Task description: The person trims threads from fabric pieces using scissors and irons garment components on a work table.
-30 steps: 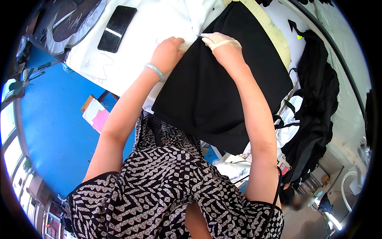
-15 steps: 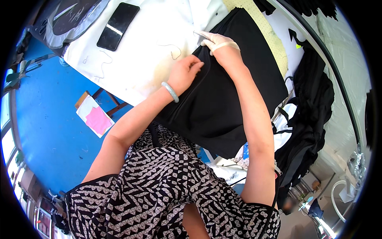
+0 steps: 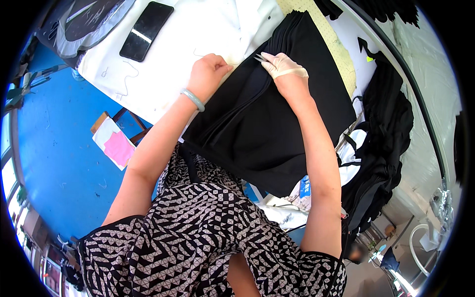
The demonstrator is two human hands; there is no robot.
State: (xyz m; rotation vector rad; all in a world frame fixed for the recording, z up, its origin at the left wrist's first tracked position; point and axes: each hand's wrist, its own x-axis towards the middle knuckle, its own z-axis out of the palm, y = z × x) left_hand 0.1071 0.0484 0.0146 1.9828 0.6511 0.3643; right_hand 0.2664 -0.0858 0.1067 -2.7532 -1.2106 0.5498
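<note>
A stack of black fabric pieces [image 3: 277,133] lies across the near side of the white table [image 3: 168,74], its layered edges fanned along the left and far sides. My right hand [image 3: 289,74], in a thin pale covering over the fingers, rests on the stack near its left edge. It holds small metal thread snips [image 3: 260,58], whose two pointed tips show apart. My left hand [image 3: 208,76], with a pale bangle [image 3: 193,100] at the wrist, is pinched closed beside the stack's left edge. What is between its fingertips is too small to make out.
A black phone [image 3: 146,31] and a loose thread [image 3: 129,79] lie on the table's left part. Dark fabric in a grey frame [image 3: 91,24] sits at the far left. More black cloth [image 3: 383,143] hangs at the right, near a curved black tube [image 3: 420,79]. Below left is blue floor.
My left hand has moved left, off the fabric to beside its edge. The right hand has shifted right and slightly nearer with the snips. The stack's left edge now lies spread in layers.
</note>
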